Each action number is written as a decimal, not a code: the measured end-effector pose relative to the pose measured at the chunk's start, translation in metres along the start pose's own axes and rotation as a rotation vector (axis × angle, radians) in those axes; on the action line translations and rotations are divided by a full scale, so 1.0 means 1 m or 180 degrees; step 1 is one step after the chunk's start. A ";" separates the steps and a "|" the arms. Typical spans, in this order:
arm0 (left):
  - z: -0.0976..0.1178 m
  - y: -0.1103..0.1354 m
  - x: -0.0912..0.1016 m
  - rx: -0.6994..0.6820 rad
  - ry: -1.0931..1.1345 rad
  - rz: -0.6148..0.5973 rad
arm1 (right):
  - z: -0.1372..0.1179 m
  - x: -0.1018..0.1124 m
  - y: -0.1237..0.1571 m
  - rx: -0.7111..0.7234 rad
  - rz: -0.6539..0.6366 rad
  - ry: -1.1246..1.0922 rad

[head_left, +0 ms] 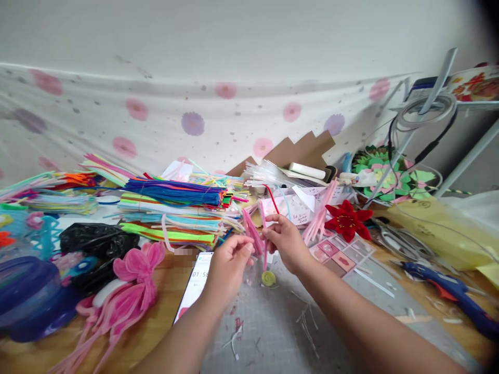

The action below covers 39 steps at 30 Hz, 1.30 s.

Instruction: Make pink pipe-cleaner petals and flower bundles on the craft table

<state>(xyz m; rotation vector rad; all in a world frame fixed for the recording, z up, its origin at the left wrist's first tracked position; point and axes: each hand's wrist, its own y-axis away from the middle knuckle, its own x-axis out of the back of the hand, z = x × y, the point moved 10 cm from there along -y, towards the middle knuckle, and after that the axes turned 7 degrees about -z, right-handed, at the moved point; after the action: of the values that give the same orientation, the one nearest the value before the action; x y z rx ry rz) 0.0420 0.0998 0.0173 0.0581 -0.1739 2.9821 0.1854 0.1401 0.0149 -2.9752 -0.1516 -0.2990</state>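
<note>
In front of me, my right hand (283,239) pinches a thin pink pipe cleaner (265,258) that stands roughly upright between my hands. My left hand (234,259) is just beside it, thumb and fingers pressed together; whatever they may hold is too small to make out. A bundle of darker pink pipe cleaners (252,232) shows behind my fingertips. Below the hands, a small yellow-green coiled disc (268,279) lies on the grey cutting mat (273,327). To the right of my right hand is a red pipe-cleaner flower (348,221).
Stacked pipe-cleaner bundles (175,192) line the back. On the left are a pink pipe-cleaner flower (138,270), a black plastic bag (97,239) and a phone (194,285). A blue glue gun (440,278) and scissors (397,238) lie at right, near a metal shelf frame (440,80).
</note>
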 end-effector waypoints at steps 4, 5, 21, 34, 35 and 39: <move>0.003 0.002 -0.010 -0.0028 0.0756 -0.0296 | -0.022 -0.030 0.037 0.0253 -0.0784 -0.1331; 0.005 0.002 -0.015 -0.0015 0.0896 -0.0440 | -0.024 -0.035 0.043 0.0243 -0.0943 -0.1524; -0.023 0.012 -0.036 0.0472 0.2097 -0.0192 | -0.065 -0.017 0.076 0.1477 -0.0937 -0.0035; -0.005 0.015 -0.029 -0.0164 0.0450 -0.0206 | -0.030 0.005 0.058 0.0912 -0.0027 0.0556; -0.006 0.015 -0.028 -0.0160 0.0413 -0.0182 | -0.033 0.003 0.059 0.0982 -0.0032 0.0698; -0.003 0.014 -0.024 -0.0179 0.0358 -0.0050 | -0.041 0.001 0.061 0.1109 -0.0017 0.0920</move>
<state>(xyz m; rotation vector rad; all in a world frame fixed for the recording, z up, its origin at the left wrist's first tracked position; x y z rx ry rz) 0.0630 0.0830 0.0118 -0.1138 -0.2425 2.9527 0.1851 0.0739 0.0468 -2.5556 -0.1591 -0.6275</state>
